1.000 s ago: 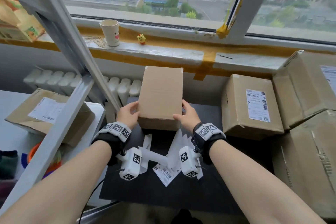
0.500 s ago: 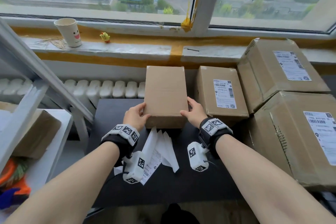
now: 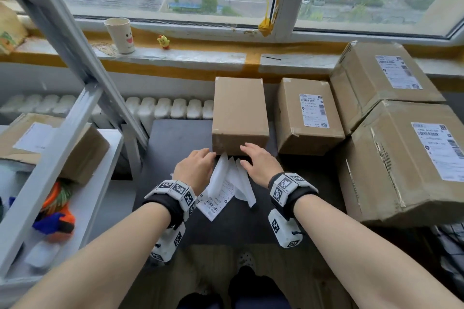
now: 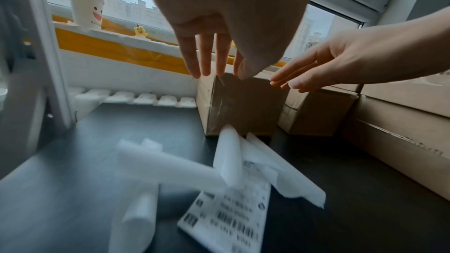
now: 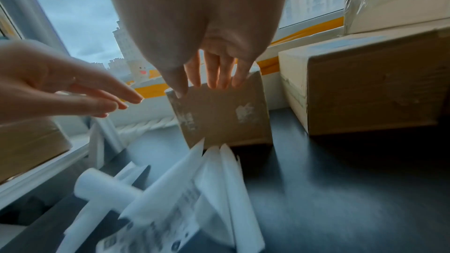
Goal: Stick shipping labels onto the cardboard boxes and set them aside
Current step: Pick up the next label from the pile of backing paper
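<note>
A plain brown cardboard box (image 3: pixel 239 110) with no label on top stands on the black table (image 3: pixel 175 135), its near end facing me. Both hands hover just in front of it with straight fingers, holding nothing. My left hand (image 3: pixel 195 167) is at the box's near left corner, my right hand (image 3: pixel 258 162) at its near right. Curled white backing strips and a printed shipping label (image 3: pixel 216 202) lie on the table between my wrists. The wrist views show the box (image 4: pixel 241 105) (image 5: pixel 221 114), the label (image 4: pixel 228 218) and the spread fingers (image 4: pixel 207 55) (image 5: pixel 214 70).
Three labelled boxes sit at the right: a small one (image 3: pixel 308 118) beside the plain box, two large ones (image 3: pixel 381 78) (image 3: pixel 411 158) stacked. A white shelf frame (image 3: pixel 67 118) with another box (image 3: pixel 50 143) stands left. A paper cup (image 3: pixel 120 35) and yellow toy (image 3: pixel 163 41) are on the sill.
Both hands let go of the plain box's sides and drew back toward me, fingers now straight over the paper strips. The box stays set down beside the small labelled box.
</note>
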A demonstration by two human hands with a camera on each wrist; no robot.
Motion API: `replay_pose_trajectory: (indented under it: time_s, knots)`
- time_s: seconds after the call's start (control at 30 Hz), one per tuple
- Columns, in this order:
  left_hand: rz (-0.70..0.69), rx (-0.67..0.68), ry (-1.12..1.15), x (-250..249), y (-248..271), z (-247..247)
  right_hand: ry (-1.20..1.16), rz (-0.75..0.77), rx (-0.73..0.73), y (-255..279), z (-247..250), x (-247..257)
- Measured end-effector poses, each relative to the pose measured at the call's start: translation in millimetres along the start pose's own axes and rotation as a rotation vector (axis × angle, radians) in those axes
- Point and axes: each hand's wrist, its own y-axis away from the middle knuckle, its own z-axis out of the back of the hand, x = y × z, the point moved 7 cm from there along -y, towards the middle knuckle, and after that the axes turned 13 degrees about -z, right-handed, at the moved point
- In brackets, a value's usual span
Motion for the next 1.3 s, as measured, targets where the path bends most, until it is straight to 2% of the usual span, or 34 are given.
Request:
replay_pose_trajectory:
  time_s: [0.1,0.23,0.37,0.53,0.67,0.83,1.3]
  knots:
    - [-0.078,-0.034,-0.024,-7,26,-8,0.020,0.007,0.044,22,-29,4]
    - [-0.150,-0.012,-0.104,-7,55,-37,0.043,0.007,0.078,44,-65,5]
    - [-0.216,-0.007,-0.079,-7,76,-63,0.034,0.018,0.106,57,-102,6]
    - [-0.246,0.057,-0.105,0,88,-95,0.039,0.034,0.063,56,-141,7]
    - [-0.220,0.117,-0.125,11,93,-116,0.009,-0.002,0.003,52,-157,4]
    - [-0.172,0.155,-0.074,20,101,-132,0.090,0.007,-0.013,47,-168,4]
    - [-0.075,0.099,0.063,28,103,-128,0.077,0.000,-0.067,46,-171,1]
